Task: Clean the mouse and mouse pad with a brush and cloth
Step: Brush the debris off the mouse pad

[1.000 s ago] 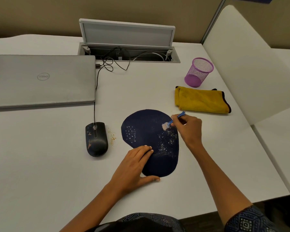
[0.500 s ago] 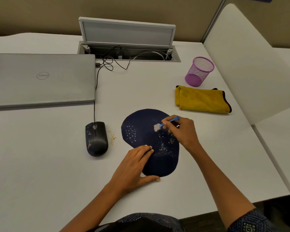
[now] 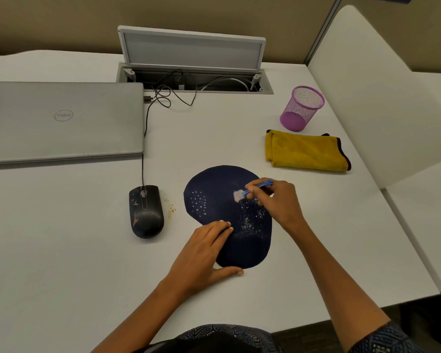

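Pad (image 3: 214, 194) lies pinned under your flat, unclenched left hand (image 3: 204, 253) so it won't slide while your right hand (image 3: 278, 200) pinches the brush (image 3: 252, 189), bristles on the crumbs.

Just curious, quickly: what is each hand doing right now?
Left hand: open, fingers flat, pressing on the mouse pad.
Right hand: pinching the blue brush, bristles on the pad.

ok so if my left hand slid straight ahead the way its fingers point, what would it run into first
Your left hand lies flat on the mouse pad, fingers pointing up and right. Going on, it would likely cross the white crumbs first, then meet the brush in your right hand.
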A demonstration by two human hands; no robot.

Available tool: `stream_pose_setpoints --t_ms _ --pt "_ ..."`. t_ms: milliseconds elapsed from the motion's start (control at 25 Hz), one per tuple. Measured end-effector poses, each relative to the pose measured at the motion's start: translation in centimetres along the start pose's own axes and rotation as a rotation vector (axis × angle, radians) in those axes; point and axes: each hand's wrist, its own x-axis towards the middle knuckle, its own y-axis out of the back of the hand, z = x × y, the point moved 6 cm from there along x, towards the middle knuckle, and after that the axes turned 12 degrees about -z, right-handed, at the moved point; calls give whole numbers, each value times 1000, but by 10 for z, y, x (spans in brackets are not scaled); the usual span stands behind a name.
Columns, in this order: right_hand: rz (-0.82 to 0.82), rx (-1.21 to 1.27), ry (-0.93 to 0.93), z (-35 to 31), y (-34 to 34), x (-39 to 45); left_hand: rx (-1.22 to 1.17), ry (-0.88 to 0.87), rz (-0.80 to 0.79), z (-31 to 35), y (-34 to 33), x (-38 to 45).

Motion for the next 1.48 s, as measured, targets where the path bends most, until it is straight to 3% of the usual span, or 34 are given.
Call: stream_pose_setpoints --t_ms 120,200,320,440,600,680,800,880,1120,1240,1320,1480 --pt "183 -181 -130 12 25 2 8 -4 3 0 1 0" --pt "232 -159 -135 13 36 0 11 -4 1 1 1 0" --pt "41 43 1 -3 16 -1 -4 3 -4 0 0 0" --pt "-91 4 16 -7 -3 0 -2 -1 -10 0 1 0" --pt "143 -192 -162 5 21 6 -16 6 -27 0 0 0" --pt "177 -219 -156 2 27 6 -27 9 -32 -1 -1 0" --pt "-54 16 -3 -10 7 1 -15 0 -20 0 -1 1" --pt "-180 13 8 -11 -6 -1 -27 -8 -6 0 0 1" --pt "118 -97 -73 3 23 6 -22 -9 -3 1 0 0" --pt "-67 80 26 -4 11 5 -14 -3 0 1 2 0" --pt "-183 64 27 -5 -1 4 -1 -6 1 2 3 0" --pt "101 -98 -60 4 17 9 -15 -1 -3 2 3 0"
